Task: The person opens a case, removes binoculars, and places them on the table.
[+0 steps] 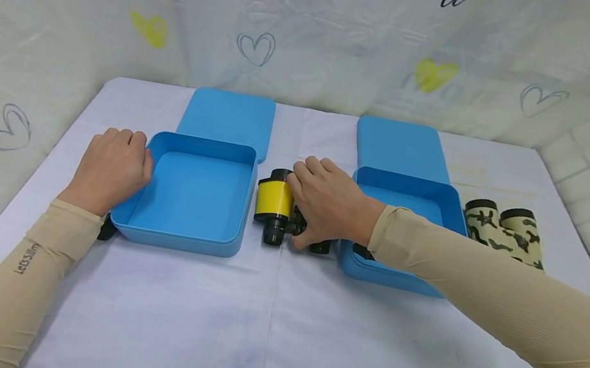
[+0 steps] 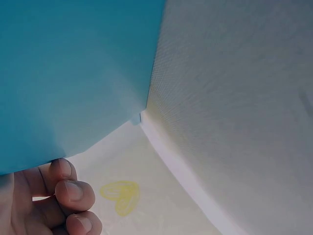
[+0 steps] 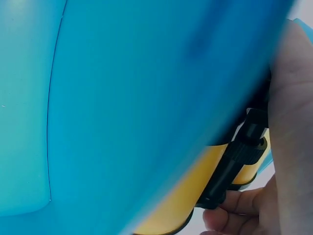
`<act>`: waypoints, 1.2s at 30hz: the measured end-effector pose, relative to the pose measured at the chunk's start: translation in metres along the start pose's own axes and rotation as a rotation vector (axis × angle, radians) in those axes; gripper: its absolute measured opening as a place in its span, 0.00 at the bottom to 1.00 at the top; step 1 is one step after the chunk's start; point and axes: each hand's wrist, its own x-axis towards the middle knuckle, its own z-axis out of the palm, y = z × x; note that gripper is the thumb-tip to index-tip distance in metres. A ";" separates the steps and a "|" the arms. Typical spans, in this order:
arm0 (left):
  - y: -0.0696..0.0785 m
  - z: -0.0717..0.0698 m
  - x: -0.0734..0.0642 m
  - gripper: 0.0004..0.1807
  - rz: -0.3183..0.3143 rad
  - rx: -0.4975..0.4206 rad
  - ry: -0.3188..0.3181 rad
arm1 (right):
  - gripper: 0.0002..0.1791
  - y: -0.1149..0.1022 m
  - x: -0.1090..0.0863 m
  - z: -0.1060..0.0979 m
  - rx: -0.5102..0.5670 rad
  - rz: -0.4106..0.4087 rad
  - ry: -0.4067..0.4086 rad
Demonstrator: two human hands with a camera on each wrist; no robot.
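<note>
Between two blue boxes, my right hand (image 1: 322, 198) grips a pair of yellow and black binoculars (image 1: 273, 199) across the middle from above. In the right wrist view, fingers curl at the black centre bar of the binoculars (image 3: 230, 161), and a blue box wall hides part of them. My left hand (image 1: 112, 170) is at the left wall of the left blue box (image 1: 174, 240), thumb at the rim. Seen from the left wrist, its curled fingers (image 2: 73, 193) lie along the outside of that wall.
Blue lids (image 1: 230, 118) stand behind both boxes. The right blue box (image 1: 390, 279) lies under my right forearm, with a black thing (image 1: 362, 252) inside. Camouflage binoculars (image 1: 506, 232) rest right of it. Another black thing (image 1: 107, 229) shows by the left wrist.
</note>
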 end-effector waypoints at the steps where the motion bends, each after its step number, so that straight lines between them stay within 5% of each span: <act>1: -0.001 0.000 0.000 0.15 0.002 0.001 0.001 | 0.51 0.000 0.000 0.000 0.003 -0.002 -0.001; 13: -0.010 0.006 -0.009 0.14 -0.067 -0.034 -0.059 | 0.57 0.003 -0.009 0.000 0.097 -0.013 0.019; 27: -0.026 0.009 -0.012 0.14 -0.085 -0.083 -0.105 | 0.50 0.039 -0.051 -0.007 0.196 0.095 0.084; 33: -0.034 0.009 -0.009 0.16 -0.218 -0.147 -0.208 | 0.50 0.060 -0.083 -0.005 0.270 0.208 0.087; 36: -0.036 0.008 -0.007 0.20 -0.260 -0.118 -0.199 | 0.50 0.070 -0.099 -0.004 0.302 0.289 0.088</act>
